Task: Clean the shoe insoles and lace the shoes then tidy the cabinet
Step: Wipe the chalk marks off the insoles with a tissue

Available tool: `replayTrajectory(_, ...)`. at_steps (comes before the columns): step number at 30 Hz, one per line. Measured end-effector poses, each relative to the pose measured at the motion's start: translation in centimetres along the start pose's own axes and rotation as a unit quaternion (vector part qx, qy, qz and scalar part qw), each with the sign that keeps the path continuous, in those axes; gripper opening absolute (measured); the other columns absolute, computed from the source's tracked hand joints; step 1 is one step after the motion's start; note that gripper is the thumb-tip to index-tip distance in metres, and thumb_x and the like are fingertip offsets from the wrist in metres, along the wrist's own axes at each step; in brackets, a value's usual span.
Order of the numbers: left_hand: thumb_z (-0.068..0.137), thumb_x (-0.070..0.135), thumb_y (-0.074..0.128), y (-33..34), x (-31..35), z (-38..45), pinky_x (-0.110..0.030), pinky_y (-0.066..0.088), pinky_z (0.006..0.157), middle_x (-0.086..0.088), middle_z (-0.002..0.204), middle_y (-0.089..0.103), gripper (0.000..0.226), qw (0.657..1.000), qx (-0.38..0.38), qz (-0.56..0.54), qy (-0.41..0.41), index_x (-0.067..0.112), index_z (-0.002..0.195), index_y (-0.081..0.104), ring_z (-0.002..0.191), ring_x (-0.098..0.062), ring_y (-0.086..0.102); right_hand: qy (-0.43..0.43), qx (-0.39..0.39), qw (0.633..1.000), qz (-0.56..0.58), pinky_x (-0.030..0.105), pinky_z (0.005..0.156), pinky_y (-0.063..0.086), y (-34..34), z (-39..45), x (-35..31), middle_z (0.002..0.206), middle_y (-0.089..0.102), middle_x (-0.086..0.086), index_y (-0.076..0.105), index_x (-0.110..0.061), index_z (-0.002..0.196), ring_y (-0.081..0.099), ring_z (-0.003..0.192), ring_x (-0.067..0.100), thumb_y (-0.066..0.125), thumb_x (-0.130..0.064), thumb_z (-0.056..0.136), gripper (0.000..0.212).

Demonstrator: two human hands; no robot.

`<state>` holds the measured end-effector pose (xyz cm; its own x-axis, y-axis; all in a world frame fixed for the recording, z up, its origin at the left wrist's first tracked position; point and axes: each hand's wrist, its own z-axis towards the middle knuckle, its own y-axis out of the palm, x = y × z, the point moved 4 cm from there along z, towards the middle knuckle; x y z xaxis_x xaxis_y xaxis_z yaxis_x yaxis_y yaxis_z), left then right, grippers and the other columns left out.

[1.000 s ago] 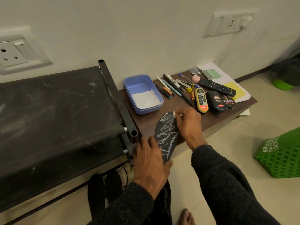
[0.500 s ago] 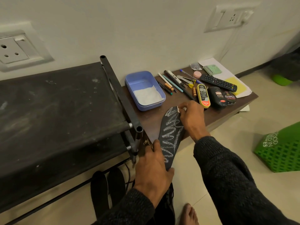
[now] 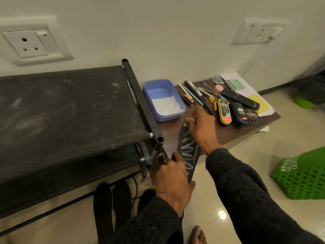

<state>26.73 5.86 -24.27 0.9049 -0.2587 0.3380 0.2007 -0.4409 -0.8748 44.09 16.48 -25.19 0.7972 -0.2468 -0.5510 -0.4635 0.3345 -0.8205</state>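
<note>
Insole [image 3: 189, 152] lengthwise toward blue box [image 3: 163, 100]; left hand [image 3: 173, 180] grips heel, right hand [image 3: 202, 128] fingers pinch white bit at toe.

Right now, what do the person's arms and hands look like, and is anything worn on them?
Both arms are covered by long sleeves of a dark charcoal, coarse knitted sweater that end at the wrists. The left hand and right hand are bare: no gloves, and no rings or watch that I can make out. No cables or markings show on them.
</note>
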Motion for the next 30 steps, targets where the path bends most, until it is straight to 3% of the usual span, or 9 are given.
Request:
replayTrajectory(3,0.087,0.061,0.069,0.0,0.2,-0.1,-0.041,0.053,0.094,-0.014,0.146,0.038,0.105,1.000,0.003,0.011,0.003,0.012,0.161,0.012,0.123,-0.030,0.053,-0.029,-0.031,0.999,0.008,0.033,0.081,0.060,-0.1,-1.0,-0.2,0.097,0.072,-0.003,0.053,-0.023,0.099,0.068,0.088,0.009,0.066,-0.014,0.094,0.017)
replayTrajectory(6,0.080,0.070,0.069,-0.4,0.3,0.4,-0.043,0.051,0.097,-0.009,0.142,0.029,0.105,0.999,0.045,0.003,0.015,0.011,0.154,0.027,0.128,-0.029,0.039,-0.048,-0.057,0.997,0.018,0.030,0.083,0.060,-0.5,-1.8,-0.2,0.092,0.071,-0.008,0.056,-0.022,0.097,0.068,0.087,0.003,0.071,-0.009,0.090,0.021)
replayTrajectory(11,0.085,0.062,0.068,-0.9,0.2,1.4,-0.042,0.043,0.108,-0.006,0.142,0.033,0.094,0.992,0.100,-0.045,0.059,0.010,0.154,0.030,0.129,-0.028,0.035,0.051,-0.027,0.993,0.105,0.037,0.091,0.057,-1.6,-0.6,1.2,0.090,0.073,-0.011,0.062,-0.026,0.108,0.067,0.092,0.002,0.078,-0.017,0.087,0.028)
replayTrajectory(14,0.088,0.056,0.068,-0.3,0.2,1.4,-0.042,0.043,0.109,-0.007,0.145,0.033,0.090,0.993,0.088,-0.050,0.060,0.009,0.155,0.030,0.132,-0.028,0.035,0.059,0.022,0.993,0.098,0.031,0.091,0.056,-2.8,0.6,1.5,0.106,0.068,-0.008,0.059,-0.020,0.127,0.064,0.096,0.005,0.073,-0.017,0.091,0.039)
replayTrajectory(17,0.088,0.054,0.070,0.0,0.2,1.6,-0.044,0.045,0.107,-0.008,0.144,0.032,0.086,0.995,0.074,-0.043,0.052,0.009,0.153,0.033,0.132,-0.030,0.036,0.045,-0.017,0.999,0.002,0.036,0.095,0.054,-2.1,2.2,1.6,0.126,0.067,0.008,0.061,-0.013,0.134,0.064,0.109,0.021,0.069,-0.015,0.094,0.041)
replayTrajectory(19,0.088,0.053,0.070,0.1,0.2,1.8,-0.045,0.044,0.108,-0.009,0.144,0.030,0.084,0.996,0.061,-0.038,0.048,0.010,0.151,0.035,0.133,-0.031,0.035,0.050,-0.053,0.996,-0.056,0.037,0.098,0.052,-0.9,3.2,1.8,0.129,0.067,0.014,0.068,-0.010,0.127,0.064,0.116,0.027,0.067,-0.013,0.095,0.033)
replayTrajectory(22,0.088,0.050,0.070,0.1,0.4,1.8,-0.044,0.044,0.106,-0.010,0.142,0.032,0.081,0.997,0.059,-0.030,0.045,0.009,0.150,0.037,0.131,-0.031,0.036,0.047,-0.086,0.991,-0.095,0.038,0.093,0.055,0.6,3.6,1.1,0.115,0.071,0.015,0.076,-0.007,0.110,0.066,0.109,0.030,0.066,-0.008,0.092,0.021)
replayTrajectory(26,0.087,0.045,0.069,-0.1,1.0,1.5,-0.040,0.049,0.099,-0.011,0.136,0.037,0.077,0.997,0.065,-0.023,0.044,0.004,0.146,0.040,0.123,-0.029,0.042,-0.044,-0.105,0.985,-0.131,0.044,0.088,0.056,1.7,1.5,-1.2,0.102,0.072,0.013,0.078,-0.007,0.097,0.067,0.096,0.029,0.064,-0.016,0.094,0.017)
replayTrajectory(30,0.086,0.046,0.070,-0.4,1.0,1.4,-0.040,0.053,0.090,-0.010,0.132,0.038,0.072,0.998,0.055,-0.017,0.034,0.005,0.141,0.045,0.116,-0.030,0.045,-0.114,-0.115,0.978,-0.131,0.045,0.080,0.054,1.2,-2.3,-2.3,0.090,0.071,0.013,0.076,-0.003,0.085,0.063,0.085,0.029,0.062,-0.008,0.094,0.017)
